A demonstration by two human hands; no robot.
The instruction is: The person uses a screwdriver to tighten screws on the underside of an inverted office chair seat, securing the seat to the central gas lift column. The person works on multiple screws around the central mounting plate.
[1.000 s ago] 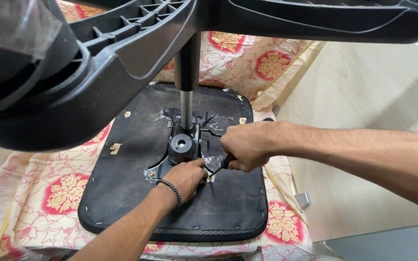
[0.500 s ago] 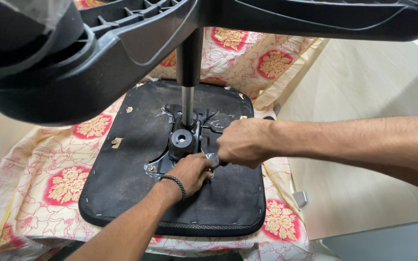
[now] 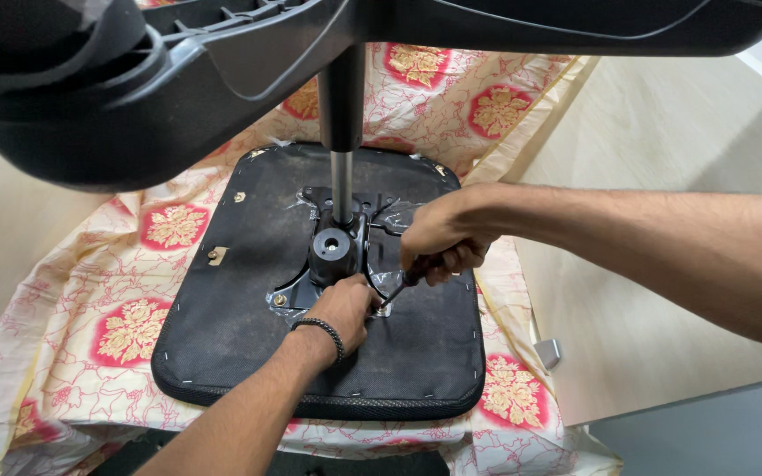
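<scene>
Upturned office-chair seat, black fabric underside up, lies on a floral red-and-cream sheet over the floor. At its centre sits the black metal tilt mechanism, with a round socket facing up and a gas-lift column rising just behind it. Right hand is closed around a dark-handled screwdriver, whose tip angles down-left to the near right corner of the mechanism plate. Left hand, with a black bracelet at the wrist, has its fingers curled against the plate's near edge, touching it; whether it grips anything cannot be told. Black plastic chair base overhangs the far side. Seat's near and right edges lie close to the sheet's border; pale wood floor at right.
</scene>
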